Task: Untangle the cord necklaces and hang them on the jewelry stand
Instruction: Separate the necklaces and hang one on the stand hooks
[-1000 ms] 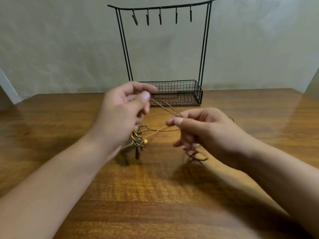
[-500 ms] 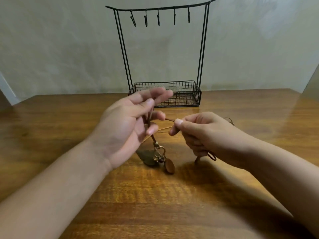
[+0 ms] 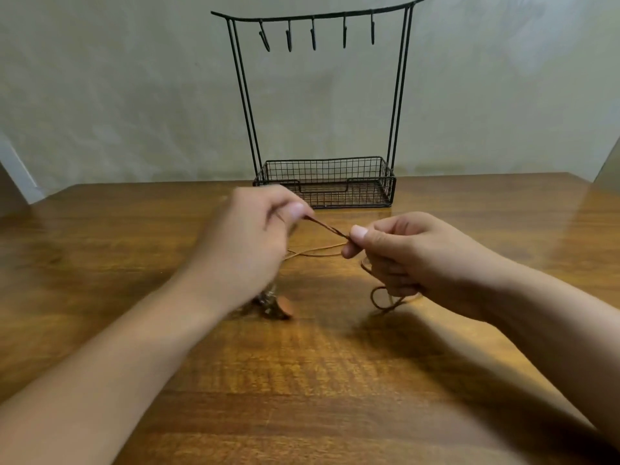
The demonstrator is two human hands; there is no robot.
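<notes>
Brown cord necklaces are stretched between my two hands above the wooden table. My left hand pinches the cords between thumb and forefinger, and it is blurred. My right hand pinches the same cords a short way to the right. A paler cord sags in a loop below them. Pendants with a round brown disc hang under my left wrist, near the tabletop. A dark cord loop droops from under my right hand. The black wire jewelry stand stands behind, with several bare hooks on its top bar.
The stand's foot is a wire mesh basket, just beyond my left hand's fingers. A pale wall rises right behind the table's far edge. The table's left and right back corners show at the sides.
My left hand has closed from spread fingers into a pinch and drawn left and away, pulling the cords taut. The pendants have swung left, under my wrist. My right hand has stayed almost in place.
</notes>
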